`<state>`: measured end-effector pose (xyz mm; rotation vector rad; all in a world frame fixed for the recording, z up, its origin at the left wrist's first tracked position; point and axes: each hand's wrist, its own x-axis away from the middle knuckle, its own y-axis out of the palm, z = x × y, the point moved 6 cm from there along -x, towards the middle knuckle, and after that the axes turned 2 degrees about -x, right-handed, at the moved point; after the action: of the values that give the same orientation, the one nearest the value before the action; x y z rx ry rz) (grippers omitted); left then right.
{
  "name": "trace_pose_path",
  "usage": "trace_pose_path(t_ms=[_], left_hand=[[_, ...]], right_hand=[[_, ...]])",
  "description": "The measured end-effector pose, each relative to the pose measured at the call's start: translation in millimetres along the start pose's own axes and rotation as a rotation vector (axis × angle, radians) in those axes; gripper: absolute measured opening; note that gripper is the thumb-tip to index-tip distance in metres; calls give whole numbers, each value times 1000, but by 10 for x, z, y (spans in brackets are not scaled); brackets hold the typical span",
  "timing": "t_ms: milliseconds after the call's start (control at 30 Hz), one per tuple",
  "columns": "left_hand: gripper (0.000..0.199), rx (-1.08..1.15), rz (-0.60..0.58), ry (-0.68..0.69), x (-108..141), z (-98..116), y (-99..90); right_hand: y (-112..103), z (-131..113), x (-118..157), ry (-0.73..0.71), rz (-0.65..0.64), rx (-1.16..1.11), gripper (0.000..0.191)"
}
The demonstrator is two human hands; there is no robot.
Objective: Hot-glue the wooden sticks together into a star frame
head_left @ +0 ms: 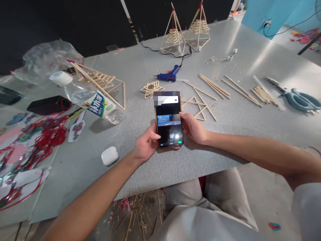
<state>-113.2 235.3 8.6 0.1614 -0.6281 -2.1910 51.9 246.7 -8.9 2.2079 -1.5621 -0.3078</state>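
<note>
A smartphone (170, 129) is held upright between my two hands over the table's near part, its lit screen facing me. My left hand (146, 143) grips its lower left side, thumb on the edge. On the other side, my right hand (194, 129) holds the right edge, with the thumb near the middle. Just behind the phone lie a small stacked-stick star (151, 89) and a flat frame of thin wooden sticks (194, 108), partly hidden by the phone and hand. A blue glue gun (168, 74) rests on its side farther back.
Two stick pyramids (173, 36) stand at the back, and another leans behind a tilted plastic bottle (87, 98). A white earphone case (109, 156) sits left of my hands. Loose sticks (214, 86) and scissors (298, 97) lie right; red cords (50, 137) spread at left.
</note>
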Motion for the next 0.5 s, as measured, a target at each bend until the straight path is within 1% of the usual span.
trace_pose_path(t_ms=[167, 267, 367, 500], left_hand=[[58, -3, 6, -1, -2, -9, -15], [60, 2, 12, -20, 7, -18, -23], [63, 8, 14, -45, 15, -31, -27], [65, -6, 47, -37, 14, -19, -31]], right_hand=[[9, -7, 0, 1, 0, -4, 51], [28, -24, -6, -6, -2, -6, 50], [26, -43, -9, -14, 31, -8, 45], [42, -59, -1, -11, 32, -4, 43]])
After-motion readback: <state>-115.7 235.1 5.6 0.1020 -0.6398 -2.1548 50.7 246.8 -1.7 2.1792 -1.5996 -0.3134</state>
